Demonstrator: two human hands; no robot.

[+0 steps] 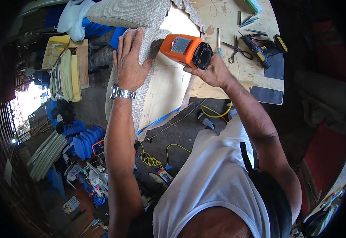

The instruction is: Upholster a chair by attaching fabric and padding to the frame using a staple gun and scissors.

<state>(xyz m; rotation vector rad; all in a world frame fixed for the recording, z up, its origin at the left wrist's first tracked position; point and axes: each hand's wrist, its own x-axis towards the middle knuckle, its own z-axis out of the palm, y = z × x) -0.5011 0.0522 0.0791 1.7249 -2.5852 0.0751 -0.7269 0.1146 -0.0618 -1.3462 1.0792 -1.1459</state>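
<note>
My left hand lies flat on the grey woven fabric, which covers the edge of a padded panel. Its fingers are stretched out and hold nothing. In my right hand is an orange and black staple gun; the fingers wrap its handle, partly hidden below its body. The tool's dark nose points left, at the fabric edge beside my left thumb. Bare pale plywood forms the panel's back, with frayed fabric along its right side and a blue strip at the near end.
On the wooden table to the right lie scissors, a screwdriver, pliers and a cordless drill. Another fabric-covered cushion is at the far side. A yellow hose coils on the floor. Foam pieces are stacked left.
</note>
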